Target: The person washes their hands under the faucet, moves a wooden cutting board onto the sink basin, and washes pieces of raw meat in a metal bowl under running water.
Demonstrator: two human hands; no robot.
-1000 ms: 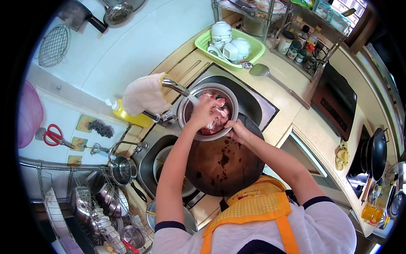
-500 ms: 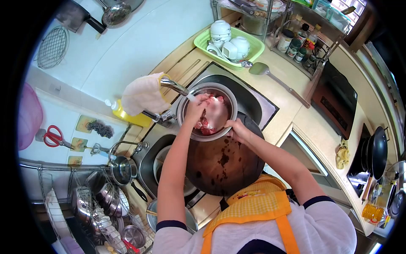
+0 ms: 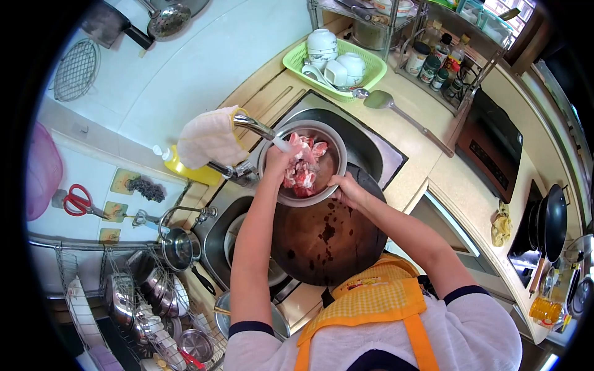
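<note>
A round metal pot stands over the sink, with pieces of raw red and white meat inside, mostly at its left and upper part. My left hand reaches over the pot's left side, its fingers at the meat under the faucet; the fingertips are hidden. My right hand grips the pot's lower right rim between thumb and fingers. Below the pot lies a large round brown board with dark wet spots.
A green basket of white bowls stands behind the sink. A metal spatula lies on the counter to the right. A white cloth hangs on the faucet, near a yellow bottle. A wok is far right.
My left hand has shifted slightly left. The meat has been drawn together toward the pot's left side, baring more of the bottom at the right. My right hand stays on the rim.
</note>
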